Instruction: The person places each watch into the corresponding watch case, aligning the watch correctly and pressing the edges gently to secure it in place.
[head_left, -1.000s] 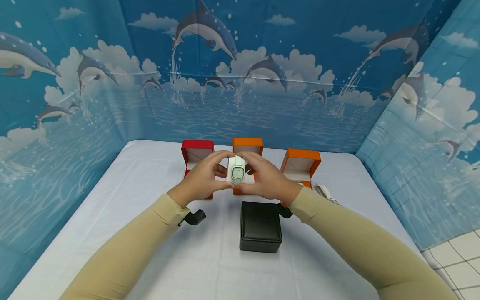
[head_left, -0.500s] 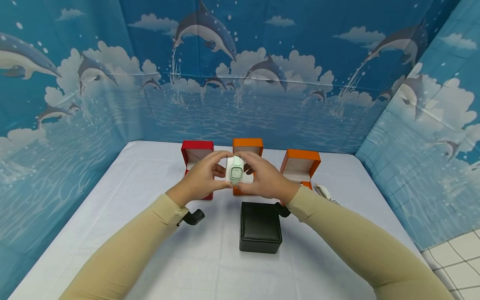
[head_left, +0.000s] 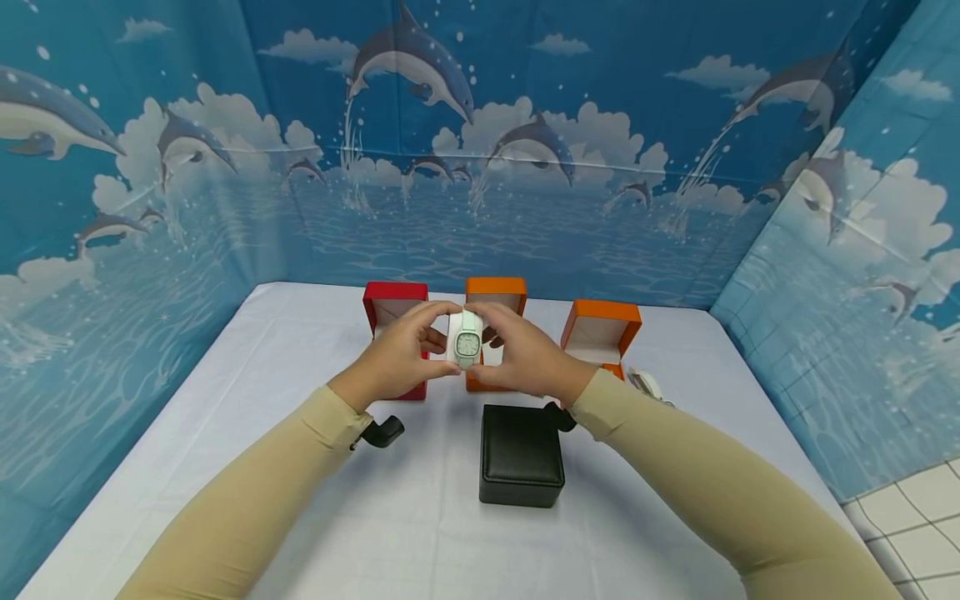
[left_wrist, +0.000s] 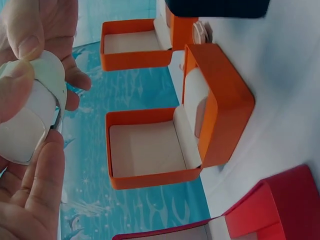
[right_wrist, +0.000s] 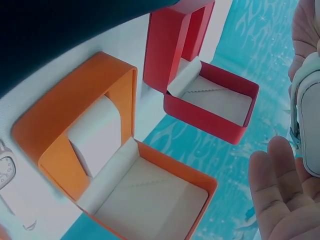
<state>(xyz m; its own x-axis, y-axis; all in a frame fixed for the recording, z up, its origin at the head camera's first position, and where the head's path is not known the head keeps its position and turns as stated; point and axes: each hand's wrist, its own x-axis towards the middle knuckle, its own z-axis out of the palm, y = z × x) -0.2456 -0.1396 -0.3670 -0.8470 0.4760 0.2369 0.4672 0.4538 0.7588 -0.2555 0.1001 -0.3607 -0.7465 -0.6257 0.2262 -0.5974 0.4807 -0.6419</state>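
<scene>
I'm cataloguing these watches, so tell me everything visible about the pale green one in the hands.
The pale green wristwatch has a rounded-square case, a light dial too small to read and a smooth, matching strap wrapped around a white cushion. Its dial faces the head camera, strap running up and down. The left hand and right hand hold it between them above the white table.

Watch strap (head_left: pixel 468 321): smooth, matt. Near black box (head_left: pixel 521 446): leather-look, faintly glossy. Orange boxes (left_wrist: pixel 232 107): smooth, matt exterior. Tablecloth (head_left: pixel 405 517): fabric, lightly creased. Backdrop (head_left: pixel 465 221): printed cloth, creased.
</scene>
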